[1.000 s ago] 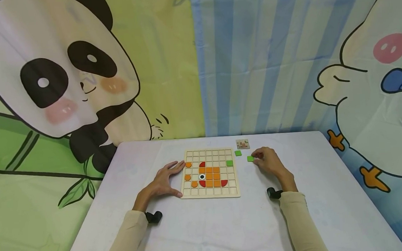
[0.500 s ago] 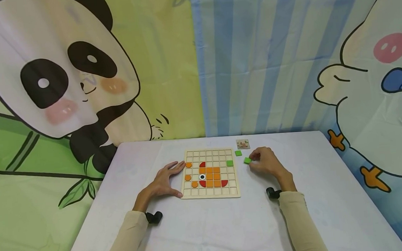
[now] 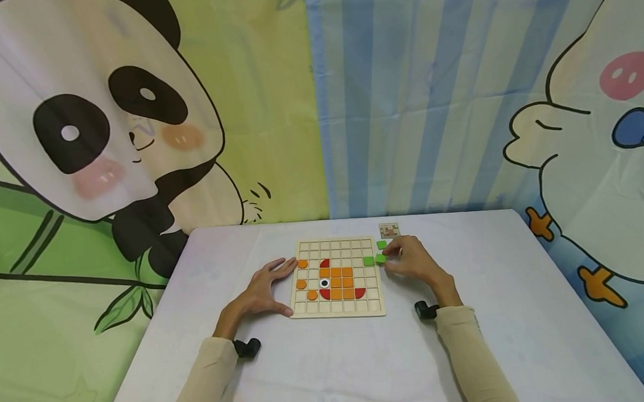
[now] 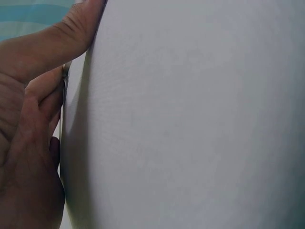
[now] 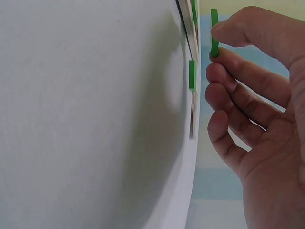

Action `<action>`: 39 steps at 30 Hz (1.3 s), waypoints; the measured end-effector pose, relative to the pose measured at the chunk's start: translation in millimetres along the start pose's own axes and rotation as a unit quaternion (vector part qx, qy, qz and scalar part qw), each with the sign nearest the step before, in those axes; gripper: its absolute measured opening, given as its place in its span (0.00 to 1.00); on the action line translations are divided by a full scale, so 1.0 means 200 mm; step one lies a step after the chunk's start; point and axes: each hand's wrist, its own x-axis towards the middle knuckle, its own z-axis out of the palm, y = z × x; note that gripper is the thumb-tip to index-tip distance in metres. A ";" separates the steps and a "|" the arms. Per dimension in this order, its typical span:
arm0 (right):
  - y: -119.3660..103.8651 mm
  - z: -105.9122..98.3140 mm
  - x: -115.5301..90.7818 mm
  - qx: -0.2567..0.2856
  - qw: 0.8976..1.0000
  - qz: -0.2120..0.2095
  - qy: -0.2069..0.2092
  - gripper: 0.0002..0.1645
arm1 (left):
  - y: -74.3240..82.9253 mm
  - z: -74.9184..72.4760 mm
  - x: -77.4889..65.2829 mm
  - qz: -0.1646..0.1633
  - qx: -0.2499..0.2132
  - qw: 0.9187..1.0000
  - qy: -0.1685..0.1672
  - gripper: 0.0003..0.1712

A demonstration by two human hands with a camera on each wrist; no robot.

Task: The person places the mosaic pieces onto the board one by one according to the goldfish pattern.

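Note:
My right hand (image 3: 414, 260) pinches a green square tile (image 3: 380, 259) between thumb and forefinger at the right edge of a wooden grid board (image 3: 340, 311). In the right wrist view that tile (image 5: 214, 33) shows edge-on, raised off the table, with the other fingers loosely bent. My left hand (image 3: 258, 292) rests at the board's left edge, fingers and thumb spread to its upper and lower left. On the board lie orange squares (image 3: 341, 283), red quarter-round pieces (image 3: 359, 293), a round eye piece (image 3: 324, 283), orange discs (image 3: 301, 284) and one green square (image 3: 368, 261).
Another green tile (image 3: 382, 244) lies on the table just beyond the board's right edge. A small pattern card (image 3: 389, 230) is behind it. The white-covered table (image 3: 332, 372) ends at a printed curtain (image 3: 272, 105) at the back.
My right hand has lifted the green tile off the table and carried it left to the board's right edge. The left hand and the board have stayed in place.

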 end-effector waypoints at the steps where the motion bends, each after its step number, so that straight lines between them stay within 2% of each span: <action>1: 0.00 0.01 0.01 0.004 1.000 -0.004 0.001 0.12 | 0.00 0.00 0.00 0.001 0.001 1.000 0.001 0.76; 18: -0.07 0.14 0.11 0.004 0.999 -0.042 -0.003 0.12 | -0.01 -0.01 0.00 0.007 -0.001 1.000 0.004 0.77; 26: -0.09 0.18 0.12 -0.008 0.999 -0.029 -0.027 0.13 | -0.02 0.00 0.00 0.006 -0.002 1.000 0.003 0.77; 34: -0.11 0.19 0.12 -0.019 0.999 -0.025 -0.032 0.16 | 0.00 0.00 -0.01 0.003 -0.005 1.000 0.001 0.77; 39: -0.11 0.19 0.12 -0.021 0.999 -0.028 -0.030 0.13 | 0.00 0.00 -0.01 0.005 -0.007 1.000 0.003 0.77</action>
